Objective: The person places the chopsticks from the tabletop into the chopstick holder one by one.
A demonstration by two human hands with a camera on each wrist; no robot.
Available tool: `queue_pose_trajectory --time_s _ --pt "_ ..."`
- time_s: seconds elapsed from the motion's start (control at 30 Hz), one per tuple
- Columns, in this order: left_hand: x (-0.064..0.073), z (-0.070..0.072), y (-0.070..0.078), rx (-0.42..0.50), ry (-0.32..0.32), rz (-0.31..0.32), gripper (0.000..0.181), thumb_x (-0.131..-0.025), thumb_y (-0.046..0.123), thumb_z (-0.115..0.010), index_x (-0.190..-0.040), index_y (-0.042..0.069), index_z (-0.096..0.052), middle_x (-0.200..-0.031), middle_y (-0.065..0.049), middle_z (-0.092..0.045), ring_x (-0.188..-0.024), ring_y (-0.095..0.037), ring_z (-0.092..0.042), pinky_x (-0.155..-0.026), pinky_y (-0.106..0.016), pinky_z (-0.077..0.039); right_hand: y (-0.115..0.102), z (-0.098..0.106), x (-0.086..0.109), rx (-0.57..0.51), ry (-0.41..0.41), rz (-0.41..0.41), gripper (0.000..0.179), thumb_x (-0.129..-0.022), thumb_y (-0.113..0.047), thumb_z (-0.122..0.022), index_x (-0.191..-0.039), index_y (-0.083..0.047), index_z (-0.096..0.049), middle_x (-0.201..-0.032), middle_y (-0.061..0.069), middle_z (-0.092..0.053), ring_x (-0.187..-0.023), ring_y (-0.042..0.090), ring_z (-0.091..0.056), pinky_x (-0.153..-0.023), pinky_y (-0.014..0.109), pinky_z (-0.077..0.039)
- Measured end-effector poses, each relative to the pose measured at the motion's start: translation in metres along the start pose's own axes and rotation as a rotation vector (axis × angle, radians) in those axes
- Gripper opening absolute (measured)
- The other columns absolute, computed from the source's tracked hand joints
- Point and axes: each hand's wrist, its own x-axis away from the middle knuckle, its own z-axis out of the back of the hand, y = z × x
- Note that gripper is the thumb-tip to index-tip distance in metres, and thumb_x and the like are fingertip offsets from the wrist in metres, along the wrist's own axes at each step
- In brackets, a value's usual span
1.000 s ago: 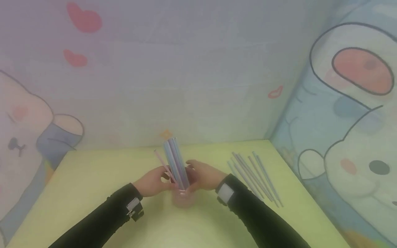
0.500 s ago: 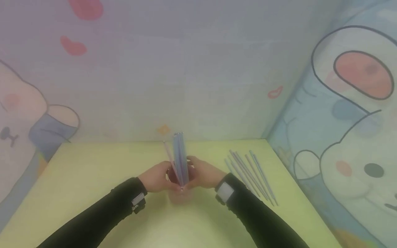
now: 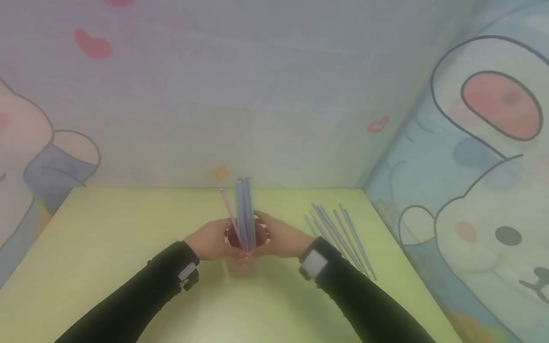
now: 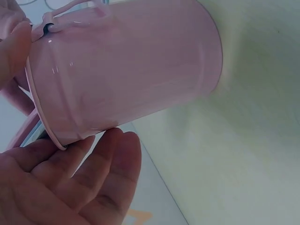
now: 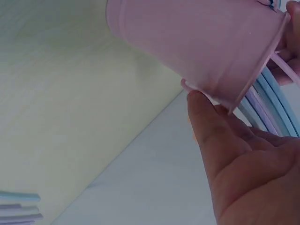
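Grips: left hand (image 3: 210, 239), right hand (image 3: 286, 237), both clasping round pink metal-looking pail (image 4: 131, 65) | Between grips: slender pastel rods (image 3: 245, 212), standing inside | Right of grips: loose pastel rods (image 3: 341, 238) on pale-yellow tabletop (image 3: 128, 214), not inserted

Pale yellow table (image 3: 128, 214) meets a greyish-lilac backdrop (image 3: 266, 95). Backdrop carries a red heart shape (image 3: 93, 44), upper left, and an orange four-pointed star (image 3: 221, 171) near the table's far edge. Blue right-hand panel (image 3: 416, 186) shows a white cartoon animal (image 3: 478, 212).
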Motion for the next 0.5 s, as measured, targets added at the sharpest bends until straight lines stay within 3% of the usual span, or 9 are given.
queue_pose_trajectory --time_s 0.1,0.23,0.37,0.5 --pt "0.000 -0.003 0.002 0.031 -0.001 0.008 0.066 -0.079 0.028 -0.092 -0.136 0.011 -0.062 -0.120 -0.004 -0.071 -0.112 -0.026 -0.065 -0.100 -0.053 -0.049 0.002 0.012 0.009 0.006 0.005 -0.026 0.091 -0.091 -0.027 -0.081 -0.162 -0.008 -0.028 -0.156 0.017 -0.046 -0.136 0.036 -0.052 -0.109 0.051 -0.046" --pt "-0.001 -0.007 0.005 0.028 0.010 0.023 0.065 -0.078 0.025 -0.092 -0.134 0.011 -0.063 -0.120 -0.005 -0.071 -0.112 -0.027 -0.065 -0.100 -0.053 -0.049 0.012 0.039 0.024 0.093 0.086 -0.045 0.066 -0.100 -0.028 -0.069 -0.155 -0.004 -0.042 -0.145 0.021 -0.056 -0.126 0.038 -0.060 -0.103 0.052 -0.050" --pt "0.000 -0.010 0.006 0.018 0.025 0.052 0.063 -0.078 0.025 -0.092 -0.132 0.010 -0.064 -0.119 -0.004 -0.071 -0.111 -0.026 -0.066 -0.101 -0.050 -0.050 0.034 0.068 0.034 0.186 0.176 -0.068 0.049 -0.104 -0.022 -0.063 -0.147 -0.001 -0.053 -0.134 0.021 -0.065 -0.118 0.036 -0.065 -0.098 0.050 -0.053" --pt "0.008 -0.011 0.009 0.040 0.035 0.090 0.063 -0.078 0.024 -0.093 -0.132 0.010 -0.064 -0.119 -0.004 -0.071 -0.111 -0.026 -0.065 -0.101 -0.052 -0.049 0.062 0.084 0.039 0.264 0.201 -0.136 0.044 -0.103 -0.018 -0.061 -0.141 0.004 -0.057 -0.125 0.022 -0.068 -0.114 0.038 -0.066 -0.096 0.051 -0.054"
